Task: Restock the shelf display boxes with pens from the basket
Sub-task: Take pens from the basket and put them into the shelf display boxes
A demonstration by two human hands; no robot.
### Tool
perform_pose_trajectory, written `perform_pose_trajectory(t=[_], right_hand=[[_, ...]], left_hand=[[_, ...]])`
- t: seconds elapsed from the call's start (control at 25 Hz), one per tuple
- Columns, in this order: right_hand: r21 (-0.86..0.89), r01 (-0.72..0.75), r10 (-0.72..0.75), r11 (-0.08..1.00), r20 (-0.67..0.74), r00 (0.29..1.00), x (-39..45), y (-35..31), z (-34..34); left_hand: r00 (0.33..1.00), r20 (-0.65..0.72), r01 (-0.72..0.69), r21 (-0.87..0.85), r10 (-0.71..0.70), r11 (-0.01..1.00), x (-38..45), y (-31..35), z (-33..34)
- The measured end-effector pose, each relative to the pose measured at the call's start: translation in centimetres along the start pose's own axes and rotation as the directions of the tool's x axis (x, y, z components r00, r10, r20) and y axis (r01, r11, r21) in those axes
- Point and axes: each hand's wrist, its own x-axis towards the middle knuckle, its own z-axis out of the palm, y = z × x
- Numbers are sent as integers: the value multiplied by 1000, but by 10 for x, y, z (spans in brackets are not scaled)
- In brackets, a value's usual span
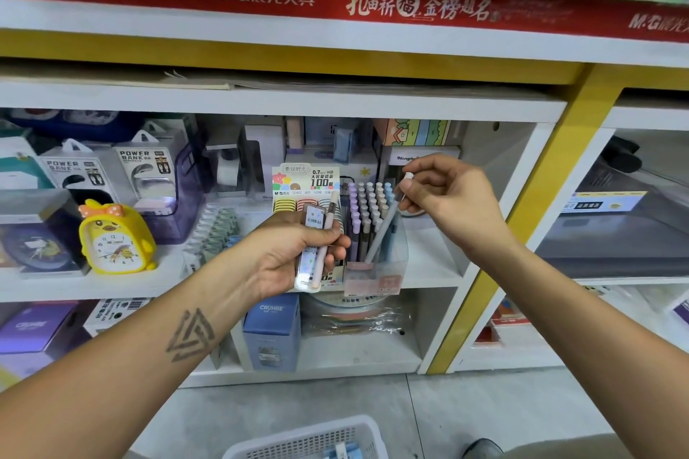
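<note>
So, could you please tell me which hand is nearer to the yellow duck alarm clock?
Left. The left hand holds pens just right of the yellow duck alarm clock; the right hand is farther right, beyond the pen display box.

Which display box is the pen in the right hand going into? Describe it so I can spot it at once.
Find the middle white shelf, in the bay left of the yellow post. Near its front edge stands a clear display box with a pink base, which the right hand is slanting a pale blue pen into. Unlike the printed card box to its left, it holds upright rows of purple, beige and blue capped pens.
</note>
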Motion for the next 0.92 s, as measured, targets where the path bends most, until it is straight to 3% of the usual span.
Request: perform_pose_trajectory(t=[0.2, 0.36, 0.48, 0.68, 0.92], right_hand=[[-219, 124, -103, 968, 103, 989, -7, -2, 8], [-222, 182, -177, 958, 44, 983, -6, -5, 4], [-239, 176, -181, 955, 1, 984, -3, -5, -3], [-505, 180, -150, 844, 100, 984, -4, 6, -9], [-541, 112, -113, 834, 32, 993, -1, 10, -17]], left_hand=[[1000, -2, 10, 2, -10, 1000, 0, 0, -1], [1000, -3, 18, 16, -18, 1000, -1, 1, -1], [1000, -4, 17, 28, -17, 999, -3, 1, 0], [999, -5, 54, 24, -54, 998, -3, 0, 4], [998, 10, 64, 7, -64, 998, -2, 0, 5]])
